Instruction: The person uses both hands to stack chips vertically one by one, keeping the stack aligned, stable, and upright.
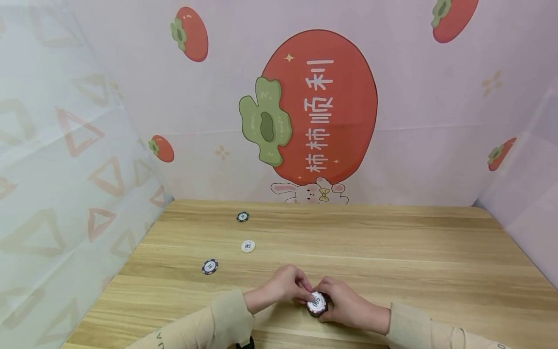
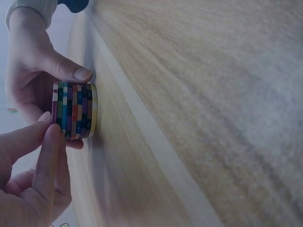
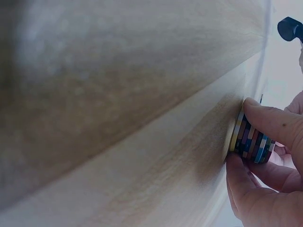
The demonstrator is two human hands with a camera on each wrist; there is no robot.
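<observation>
A stack of poker chips (image 2: 75,111) with varied edge colours stands on the wooden table near its front edge. Its top chip (image 1: 317,304) is white in the middle and marked 500. From the right, my right hand (image 1: 348,304) grips the stack's sides between thumb (image 3: 267,118) and fingers (image 3: 246,184). My left hand (image 1: 284,287) reaches in from the left, and its thumb and fingertips pinch the top chip at its edge. In the left wrist view the fingertips (image 2: 53,132) sit right at the stack's upper end.
Three single chips lie apart on the left of the table (image 1: 392,242): a dark green one (image 1: 242,216) at the back, a white one (image 1: 248,246) marked 50, and a dark blue one (image 1: 210,266) marked 10. Printed cloth walls (image 1: 418,160) border the table's back and sides.
</observation>
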